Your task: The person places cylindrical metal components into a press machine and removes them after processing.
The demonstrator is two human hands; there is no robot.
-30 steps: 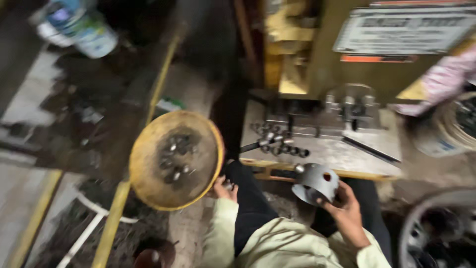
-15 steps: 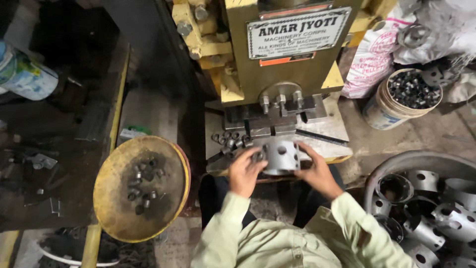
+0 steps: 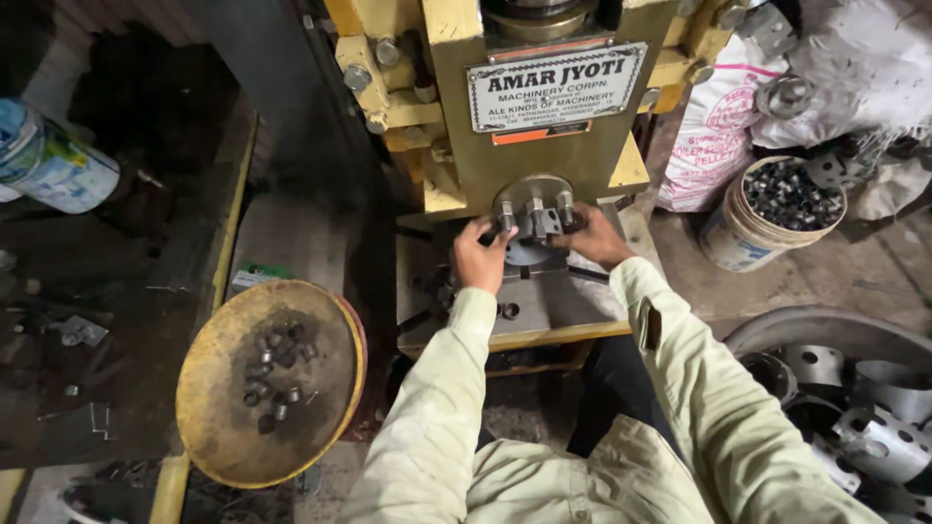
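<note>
Both my hands reach forward onto the bed of a yellow press machine (image 3: 544,146). My left hand (image 3: 478,257) and my right hand (image 3: 594,238) close around a grey metal ring (image 3: 529,254), one on each side, and hide most of it. The ring sits just under the machine's round tool head (image 3: 532,206), which carries upright bolts. My pale green sleeves run down to the bottom of the view.
A round yellow tray (image 3: 218,408) with several small metal pieces stands at the lower left. A bucket (image 3: 738,233) of small metal parts and white sacks (image 3: 854,68) are at the right. A tub (image 3: 825,325) of grey metal rings is at the lower right, and a can (image 3: 53,165) at the far left.
I have carried the metal ring from my lap up to the press bed. My left hand has joined the right on it, and my view has swung from the tray to the machine.
</note>
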